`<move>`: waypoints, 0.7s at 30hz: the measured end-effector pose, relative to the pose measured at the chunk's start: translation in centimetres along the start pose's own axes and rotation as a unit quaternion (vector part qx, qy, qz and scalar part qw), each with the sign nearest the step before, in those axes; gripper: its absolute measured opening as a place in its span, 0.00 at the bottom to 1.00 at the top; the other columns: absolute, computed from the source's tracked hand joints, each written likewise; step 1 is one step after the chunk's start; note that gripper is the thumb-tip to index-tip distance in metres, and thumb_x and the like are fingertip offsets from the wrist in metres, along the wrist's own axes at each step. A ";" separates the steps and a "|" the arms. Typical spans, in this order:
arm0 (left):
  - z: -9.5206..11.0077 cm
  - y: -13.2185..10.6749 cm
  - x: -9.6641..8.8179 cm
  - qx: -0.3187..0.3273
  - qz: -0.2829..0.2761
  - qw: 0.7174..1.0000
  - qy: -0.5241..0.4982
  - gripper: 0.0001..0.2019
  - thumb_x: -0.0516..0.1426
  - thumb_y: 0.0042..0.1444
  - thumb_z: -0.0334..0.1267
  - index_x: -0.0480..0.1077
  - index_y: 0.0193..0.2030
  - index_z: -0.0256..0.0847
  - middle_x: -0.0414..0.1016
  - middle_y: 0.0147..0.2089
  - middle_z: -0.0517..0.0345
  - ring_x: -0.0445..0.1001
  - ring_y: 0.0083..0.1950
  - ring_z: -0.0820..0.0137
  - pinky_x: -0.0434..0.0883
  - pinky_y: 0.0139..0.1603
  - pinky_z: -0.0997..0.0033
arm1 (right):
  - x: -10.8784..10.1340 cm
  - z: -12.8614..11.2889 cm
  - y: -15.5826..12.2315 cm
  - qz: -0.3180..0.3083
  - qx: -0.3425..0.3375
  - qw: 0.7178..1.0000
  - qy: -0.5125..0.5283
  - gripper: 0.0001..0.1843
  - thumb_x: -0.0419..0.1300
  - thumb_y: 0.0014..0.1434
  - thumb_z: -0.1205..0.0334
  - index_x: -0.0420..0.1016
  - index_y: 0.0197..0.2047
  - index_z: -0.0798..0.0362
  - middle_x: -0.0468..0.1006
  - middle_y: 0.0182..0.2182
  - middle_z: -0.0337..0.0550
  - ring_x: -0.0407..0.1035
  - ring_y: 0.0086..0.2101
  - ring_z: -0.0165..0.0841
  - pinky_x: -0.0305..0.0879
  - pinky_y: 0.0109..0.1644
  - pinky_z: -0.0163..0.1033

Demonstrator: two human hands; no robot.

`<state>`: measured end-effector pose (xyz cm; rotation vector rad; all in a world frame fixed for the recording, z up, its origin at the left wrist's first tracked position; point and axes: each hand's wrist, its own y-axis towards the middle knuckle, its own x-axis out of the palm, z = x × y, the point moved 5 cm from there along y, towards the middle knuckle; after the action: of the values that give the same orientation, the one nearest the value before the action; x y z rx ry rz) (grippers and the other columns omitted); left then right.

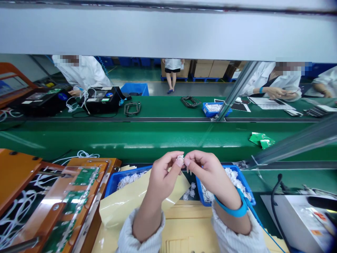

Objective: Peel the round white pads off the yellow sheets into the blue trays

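The left hand (163, 177) and right hand (207, 172) meet fingertip to fingertip, each grip clamped on one small white ring (180, 157). The ring sits at 1 o'clock of the left hand and 11 o'clock of the right. It is held over the bench (147, 140), between two blue trays (112, 182) of white parts.

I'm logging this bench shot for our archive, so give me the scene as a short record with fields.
Held: small white part, pinched between left hand and right hand
Right wrist: blue strap
Under hands: blue tray and second blue tray of white pieces, yellow sheets
Left side: orange jig with green boards
Beyond: green conveyor; co-workers in white coats opposite
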<state>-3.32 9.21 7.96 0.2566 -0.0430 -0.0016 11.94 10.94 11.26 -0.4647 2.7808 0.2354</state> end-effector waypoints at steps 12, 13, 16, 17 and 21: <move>-0.2 0.2 -0.2 -0.003 -0.020 1.000 0.019 0.12 0.61 0.71 0.45 0.80 0.49 0.40 0.81 0.34 0.57 0.77 0.31 0.72 0.71 0.30 0.78 | 0.0 -0.1 0.1 -0.003 -0.007 1.000 -0.012 0.11 0.60 0.69 0.59 0.79 0.35 0.53 0.79 0.26 0.37 0.69 0.26 0.30 0.61 0.30 0.34; -0.2 0.3 -0.1 -0.003 -0.021 1.000 0.016 0.12 0.61 0.71 0.46 0.80 0.48 0.40 0.81 0.33 0.57 0.76 0.31 0.72 0.71 0.30 0.78 | 0.1 -0.2 0.1 -0.003 -0.008 1.000 -0.012 0.11 0.60 0.69 0.59 0.79 0.35 0.53 0.80 0.26 0.38 0.69 0.26 0.30 0.61 0.31 0.34; -0.2 0.3 0.0 -0.006 -0.018 1.000 0.005 0.13 0.60 0.72 0.47 0.79 0.46 0.39 0.79 0.32 0.57 0.75 0.30 0.72 0.70 0.30 0.77 | 0.1 -0.3 0.1 -0.003 -0.013 1.000 -0.015 0.11 0.61 0.69 0.60 0.80 0.35 0.52 0.80 0.25 0.37 0.70 0.26 0.30 0.61 0.30 0.34; -0.3 0.2 0.0 -0.009 -0.012 1.000 0.003 0.14 0.60 0.72 0.48 0.79 0.45 0.39 0.79 0.31 0.58 0.74 0.30 0.72 0.69 0.30 0.77 | 0.2 -0.3 0.2 -0.003 -0.015 1.000 -0.017 0.11 0.61 0.69 0.60 0.80 0.34 0.52 0.80 0.25 0.37 0.70 0.26 0.30 0.61 0.30 0.34; -0.5 0.1 -0.2 -0.018 0.013 1.000 -0.001 0.15 0.60 0.71 0.49 0.77 0.41 0.38 0.76 0.29 0.60 0.72 0.28 0.73 0.69 0.29 0.76 | 0.4 -0.7 0.3 -0.003 -0.023 0.999 -0.022 0.11 0.61 0.68 0.61 0.79 0.34 0.52 0.80 0.25 0.37 0.70 0.25 0.30 0.61 0.30 0.34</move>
<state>-3.47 9.46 7.51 0.2195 -0.0481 0.0227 11.31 10.94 11.80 -0.4743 2.7350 0.3049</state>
